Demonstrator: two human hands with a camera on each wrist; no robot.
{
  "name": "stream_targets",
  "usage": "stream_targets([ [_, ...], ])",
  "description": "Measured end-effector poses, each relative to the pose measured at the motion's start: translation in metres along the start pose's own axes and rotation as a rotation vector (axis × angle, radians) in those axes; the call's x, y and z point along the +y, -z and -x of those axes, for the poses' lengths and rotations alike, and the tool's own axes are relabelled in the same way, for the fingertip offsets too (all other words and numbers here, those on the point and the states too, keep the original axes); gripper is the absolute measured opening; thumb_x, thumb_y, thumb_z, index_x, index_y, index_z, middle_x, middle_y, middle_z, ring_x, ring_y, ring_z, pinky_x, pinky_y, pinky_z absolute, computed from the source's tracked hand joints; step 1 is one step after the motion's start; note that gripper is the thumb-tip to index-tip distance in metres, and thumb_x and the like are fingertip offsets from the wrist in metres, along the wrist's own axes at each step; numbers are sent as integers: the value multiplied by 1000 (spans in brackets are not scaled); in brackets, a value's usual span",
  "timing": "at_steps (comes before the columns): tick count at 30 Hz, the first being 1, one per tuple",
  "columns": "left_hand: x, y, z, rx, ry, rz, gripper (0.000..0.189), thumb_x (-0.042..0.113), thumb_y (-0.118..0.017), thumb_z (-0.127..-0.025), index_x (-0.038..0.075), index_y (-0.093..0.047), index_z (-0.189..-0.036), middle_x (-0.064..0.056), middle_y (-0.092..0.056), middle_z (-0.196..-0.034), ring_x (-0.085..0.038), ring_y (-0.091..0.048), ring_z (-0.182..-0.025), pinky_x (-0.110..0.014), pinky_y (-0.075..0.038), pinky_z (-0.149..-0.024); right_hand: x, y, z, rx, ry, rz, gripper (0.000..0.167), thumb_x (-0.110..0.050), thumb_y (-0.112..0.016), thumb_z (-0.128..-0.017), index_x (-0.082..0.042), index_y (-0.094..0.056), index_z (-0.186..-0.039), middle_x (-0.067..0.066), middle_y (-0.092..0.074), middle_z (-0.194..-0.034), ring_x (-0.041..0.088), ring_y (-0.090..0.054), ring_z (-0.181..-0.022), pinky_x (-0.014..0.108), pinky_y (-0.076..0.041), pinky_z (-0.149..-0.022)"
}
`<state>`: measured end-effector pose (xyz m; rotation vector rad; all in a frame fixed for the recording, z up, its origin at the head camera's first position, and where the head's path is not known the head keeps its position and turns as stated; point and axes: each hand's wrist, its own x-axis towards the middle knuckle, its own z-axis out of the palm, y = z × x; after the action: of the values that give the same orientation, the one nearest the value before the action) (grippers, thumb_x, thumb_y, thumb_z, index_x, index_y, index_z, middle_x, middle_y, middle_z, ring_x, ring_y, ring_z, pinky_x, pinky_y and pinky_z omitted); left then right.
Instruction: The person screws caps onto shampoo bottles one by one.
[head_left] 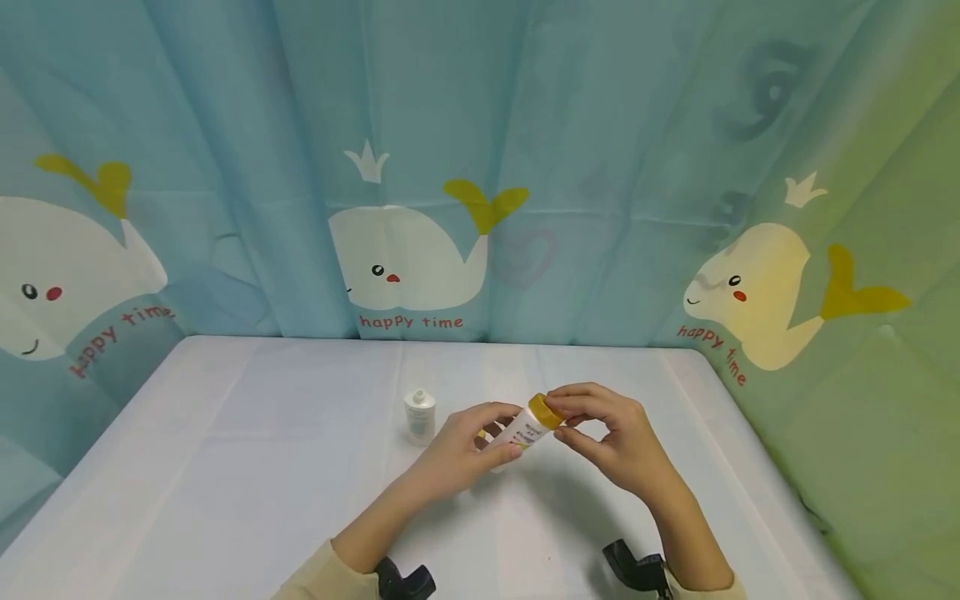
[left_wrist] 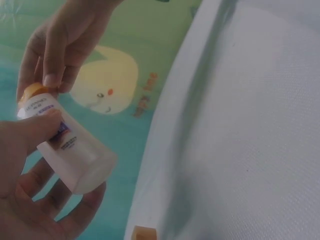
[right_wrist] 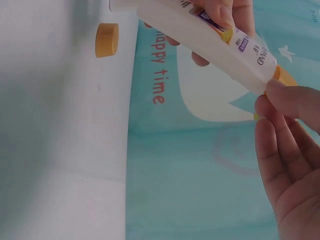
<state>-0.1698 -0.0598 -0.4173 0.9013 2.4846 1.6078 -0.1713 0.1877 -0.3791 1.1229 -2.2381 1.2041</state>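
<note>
My left hand [head_left: 461,443] grips a white bottle [head_left: 522,430] with a printed label, its thumb across the front and fingers behind. The bottle is tilted, held above the table, its gold cap [head_left: 543,412] pointing up and to the right. With thumb and fingertips, my right hand [head_left: 621,435] pinches this cap. In the right wrist view, the cap [right_wrist: 285,77] is partly covered by the right thumb and sits at the bottle's neck. Whether it is screwed tight or loose cannot be told.
A second white bottle [head_left: 420,419], uncapped with its nozzle showing, stands on the white table [head_left: 247,467] left of the hands. A loose gold cap [right_wrist: 107,40] lies on the table near it. A whale-print curtain [head_left: 600,167] hangs along the table's back and sides.
</note>
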Motion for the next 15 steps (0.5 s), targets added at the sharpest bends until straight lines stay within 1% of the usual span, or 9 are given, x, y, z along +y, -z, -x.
stream_targets([
  [3, 0, 0, -1, -6, -2, -3, 44, 32, -69, -94, 17, -59, -134, 3, -66, -119, -15, -59, -101, -28, -54, -80, 0, 1, 0, 6, -22, 4, 39, 6, -82, -76, -7, -73, -112, 6, -70, -114, 13, -68, -95, 24, -58, -76],
  [8, 1, -1, -2, -21, -1, 13, 43, 32, -70, -94, 19, -59, -134, 6, -66, -117, -14, -59, -100, -28, -54, -80, -3, 1, 0, 23, -89, 11, 35, -4, -86, -76, -14, -73, -106, 2, -69, -116, 15, -66, -106, 25, -57, -82],
  [12, 1, -2, -1, -33, -13, 8, 42, 34, -69, -95, 20, -60, -133, 7, -66, -116, -13, -59, -100, -29, -55, -80, -4, 0, -1, 37, -116, 7, 32, -7, -87, -74, -17, -71, -100, 2, -68, -119, 19, -65, -111, 25, -55, -88],
  [15, 1, -2, -1, -40, -20, -4, 42, 35, -68, -95, 19, -60, -133, 7, -66, -116, -12, -59, -100, -29, -55, -80, -5, -2, -1, 40, -134, -15, 31, -6, -87, -75, -18, -69, -97, 2, -68, -119, 19, -66, -110, 24, -55, -89],
])
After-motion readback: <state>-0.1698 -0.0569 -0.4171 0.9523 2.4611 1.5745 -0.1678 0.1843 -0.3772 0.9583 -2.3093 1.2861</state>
